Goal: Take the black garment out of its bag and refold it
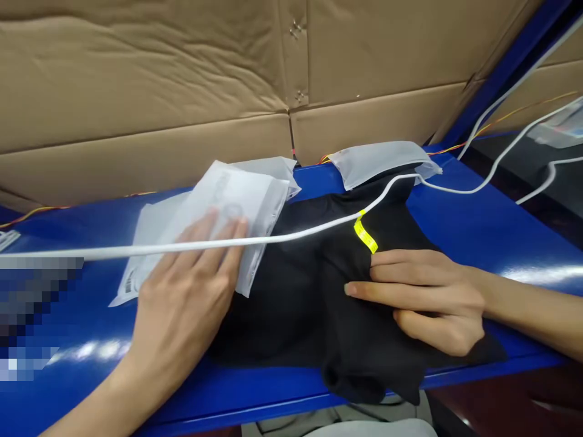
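My left hand [189, 282] lies palm down with its fingers stretched out on a frosted white plastic bag [255, 188]. That bag overlaps another pale plastic bag [155, 224] beneath and to the left. A black cloth garment [291, 285] is spread, partly folded, across the blue tabletop [182, 394]. On its right part rests my right hand [428, 294], fingers apart and pointing left, the index finger reaching furthest. A white cable [300, 235] with a yellow tag [365, 235] crosses the view in front of the left fingers and the garment.
Another frosted bag [382, 159] lies at the back, against the garment's far edge. Brown cardboard panels [150, 79] stand behind the table. Thin red and yellow wires [36, 210] run along the back. A clear plastic container [562, 124] is at far right.
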Motion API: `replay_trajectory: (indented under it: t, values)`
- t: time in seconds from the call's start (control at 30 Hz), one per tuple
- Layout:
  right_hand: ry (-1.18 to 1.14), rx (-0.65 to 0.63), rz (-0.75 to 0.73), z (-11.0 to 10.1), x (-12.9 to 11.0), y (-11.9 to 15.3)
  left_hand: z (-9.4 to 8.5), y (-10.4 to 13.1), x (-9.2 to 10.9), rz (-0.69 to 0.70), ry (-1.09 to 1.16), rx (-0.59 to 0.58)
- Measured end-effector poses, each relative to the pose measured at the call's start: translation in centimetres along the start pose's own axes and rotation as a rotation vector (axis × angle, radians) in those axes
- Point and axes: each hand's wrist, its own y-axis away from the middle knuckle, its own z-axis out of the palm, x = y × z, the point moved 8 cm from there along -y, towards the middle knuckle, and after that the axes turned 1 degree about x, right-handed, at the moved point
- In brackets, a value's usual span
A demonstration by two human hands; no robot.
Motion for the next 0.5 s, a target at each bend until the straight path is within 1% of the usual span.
replay_trajectory:
  t: [0.13,0.23,0.3,0.37,0.4,0.43,0.5]
  values:
    - [-0.015,-0.063,-0.039,0.2,-0.1,-0.1,-0.8,0.4,-1.9,-0.138,0.008,0.021]
    - [-0.033,-0.075,-0.052,0.2,0.0,-0.1,-0.7,0.3,-3.5,-0.246,-0.031,-0.025]
    - [-0.026,-0.086,-0.05,0.2,0.2,-0.1,0.3,0.2,-4.1,-0.27,-0.089,-0.106]
    - [-0.014,-0.087,-0.065,0.3,0.3,-0.1,2.1,0.2,-4.3,-0.233,-0.156,-0.24]
    - [-0.01,-0.086,-0.076,0.3,0.3,0.0,2.8,0.3,-4.4,-0.219,-0.178,-0.285]
    - [-0.007,-0.084,-0.089,0.2,0.3,0.0,3.3,0.3,-4.4,-0.21,-0.182,-0.301]
    - [0.005,-0.077,-0.099,0.1,0.3,0.0,3.5,0.2,-4.4,-0.216,-0.149,-0.262]
